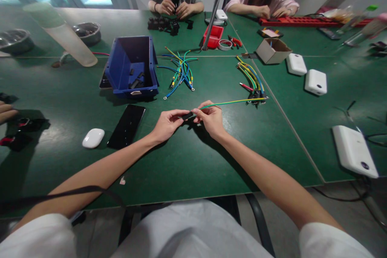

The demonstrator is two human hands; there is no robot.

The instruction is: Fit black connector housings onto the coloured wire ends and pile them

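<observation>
My left hand (168,125) pinches a small black block-shaped part (187,116) that looks like a connector housing. Closed on a green-and-yellow wire (232,101), my right hand (212,120) holds its near end against that black part. Whether the wire's end sits inside the part is hidden by my fingers. The wire's other end reaches right, over a bundle of wires (253,74) with black parts on their ends. Beyond my hands lies a loose pile of blue and green-yellow wires (180,68) with ring terminals. A blue bin (112,78) holds several small black parts.
Left of my hands lie a black phone (127,125) and a white case (93,138). A translucent bottle (68,40) and metal bowls (86,32) stand farther back. White boxes (355,149) and a cardboard box (273,52) are rightward. Two people sit opposite; another hand (6,112) shows far left.
</observation>
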